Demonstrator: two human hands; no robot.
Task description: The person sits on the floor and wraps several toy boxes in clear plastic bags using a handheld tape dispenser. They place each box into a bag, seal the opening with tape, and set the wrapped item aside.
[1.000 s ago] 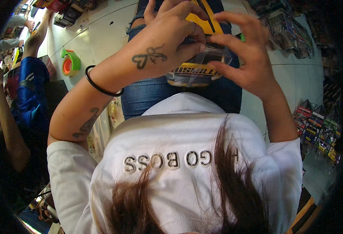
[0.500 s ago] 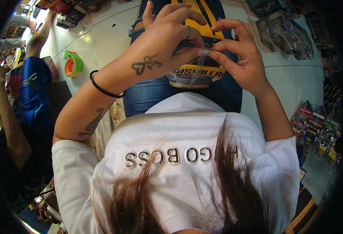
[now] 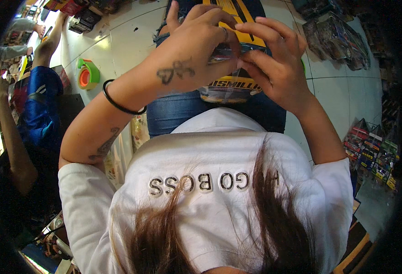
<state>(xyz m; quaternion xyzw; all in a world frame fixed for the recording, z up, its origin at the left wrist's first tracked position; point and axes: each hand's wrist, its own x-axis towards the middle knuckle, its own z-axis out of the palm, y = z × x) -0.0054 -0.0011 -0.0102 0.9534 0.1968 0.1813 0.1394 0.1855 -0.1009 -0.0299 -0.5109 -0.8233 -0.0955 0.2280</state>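
Across my thighs in blue jeans lies a yellow-and-black package (image 3: pixel 233 85) in glossy clear plastic. My left hand (image 3: pixel 205 43) bends over its near end, thumb and index finger pinched together at the clear plastic wrapping. My right hand (image 3: pixel 276 64) meets it there, with its thumb and index fingertips closed on the same spot and the other fingers curled above. The fingers hide most of the plastic at the pinch. The far part of the package shows beyond my hands.
A green tape dispenser with an orange core (image 3: pixel 87 74) stands on the tiled floor to the left. Stacked plastic-wrapped packs (image 3: pixel 335 39) lie at the far right, with colourful packs (image 3: pixel 370 150) nearer. Another person's arm and blue clothing (image 3: pixel 43 109) are at the left.
My right hand has moved left and closed in on my left hand, its fingers curling further over the package. My left hand stays nearly in place.
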